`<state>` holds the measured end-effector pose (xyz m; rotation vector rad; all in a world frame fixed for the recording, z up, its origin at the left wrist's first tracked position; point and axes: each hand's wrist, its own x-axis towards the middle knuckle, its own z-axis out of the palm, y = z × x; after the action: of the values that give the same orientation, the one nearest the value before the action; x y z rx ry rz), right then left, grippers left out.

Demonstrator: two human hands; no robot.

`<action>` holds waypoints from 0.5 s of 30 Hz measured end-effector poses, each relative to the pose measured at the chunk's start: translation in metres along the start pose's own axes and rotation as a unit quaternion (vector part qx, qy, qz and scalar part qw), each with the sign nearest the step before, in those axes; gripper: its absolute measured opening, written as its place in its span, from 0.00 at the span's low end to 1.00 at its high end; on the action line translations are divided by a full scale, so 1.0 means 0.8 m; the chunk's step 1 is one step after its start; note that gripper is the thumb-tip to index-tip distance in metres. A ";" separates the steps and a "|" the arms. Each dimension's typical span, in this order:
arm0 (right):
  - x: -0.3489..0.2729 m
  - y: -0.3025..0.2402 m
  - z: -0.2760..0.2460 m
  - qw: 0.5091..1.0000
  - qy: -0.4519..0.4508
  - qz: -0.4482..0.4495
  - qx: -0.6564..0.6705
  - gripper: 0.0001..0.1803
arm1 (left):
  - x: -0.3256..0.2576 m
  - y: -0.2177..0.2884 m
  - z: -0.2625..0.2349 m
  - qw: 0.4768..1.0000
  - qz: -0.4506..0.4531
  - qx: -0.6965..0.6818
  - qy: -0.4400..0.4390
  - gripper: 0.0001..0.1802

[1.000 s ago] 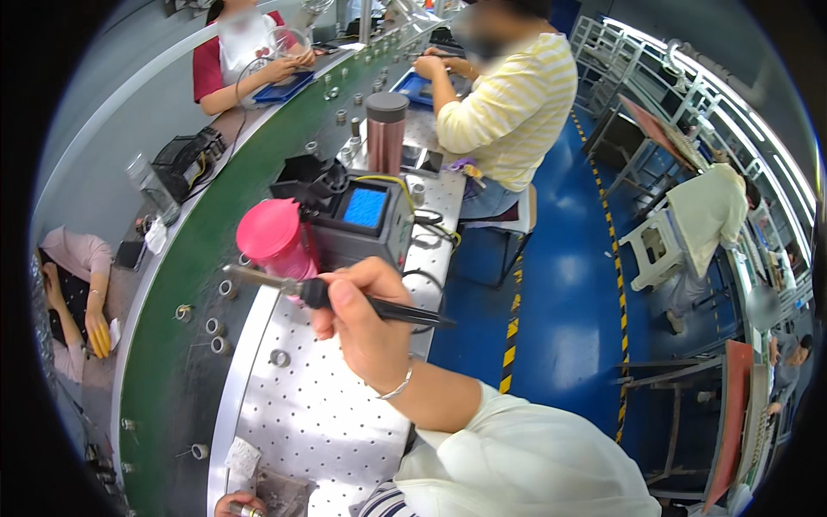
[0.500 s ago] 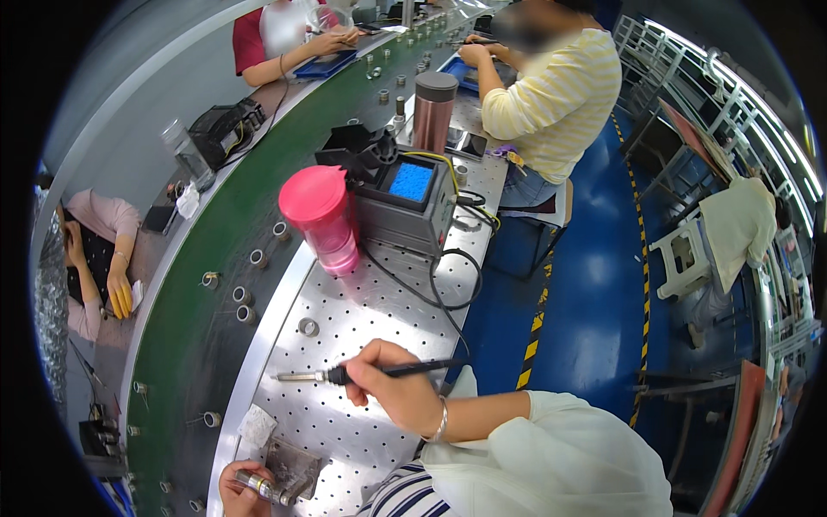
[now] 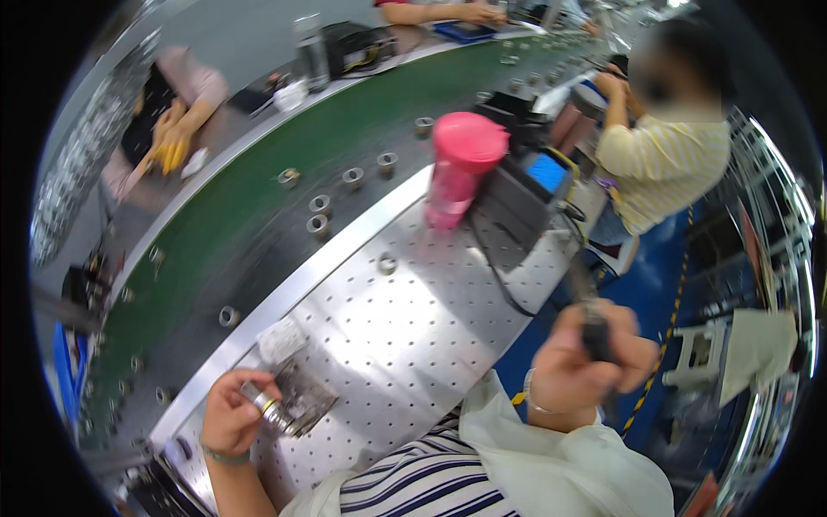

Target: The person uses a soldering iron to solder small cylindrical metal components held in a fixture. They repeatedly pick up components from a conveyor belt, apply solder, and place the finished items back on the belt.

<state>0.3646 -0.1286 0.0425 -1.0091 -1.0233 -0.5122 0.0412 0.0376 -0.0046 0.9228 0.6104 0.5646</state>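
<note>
My left hand (image 3: 231,414) grips a small silver cylindrical part (image 3: 263,403) with a gold ring, held over a dark fixture (image 3: 303,403) on the perforated metal worktable (image 3: 413,327). My right hand (image 3: 590,353) is raised off the table's right edge, closed around the black handle of a soldering iron (image 3: 594,332), blurred by motion. Its cable (image 3: 500,267) runs back to a grey soldering station (image 3: 525,194) with a blue screen. A pink lidded tumbler (image 3: 461,168) stands beside the station.
A green conveyor belt (image 3: 258,215) with several small metal rings runs along the table's far side. A person in a yellow striped shirt (image 3: 668,164) sits at the right; other people work across the belt. A white cloth (image 3: 280,339) lies near the fixture.
The view swung left and downward. My right hand lifted the soldering iron off the table surface toward my right side. My left hand came fully into view holding the silver part.
</note>
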 end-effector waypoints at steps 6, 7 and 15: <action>0.058 -0.022 -0.003 0.965 0.075 -0.248 0.049 0.19 | 0.013 0.005 0.012 0.999 -0.031 -0.003 -0.030 0.28; 0.072 -0.032 -0.008 0.968 0.116 -0.219 0.032 0.19 | 0.008 0.003 0.009 0.999 -0.024 -0.005 -0.025 0.28; 0.151 -0.063 -0.152 0.951 0.192 -0.202 -0.131 0.14 | 0.005 -0.005 0.004 0.998 0.008 -0.018 -0.051 0.26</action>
<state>0.4381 -0.2482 0.1526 -0.8816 -0.8201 -1.1624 0.0472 0.0366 -0.0071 0.9186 0.4989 0.5381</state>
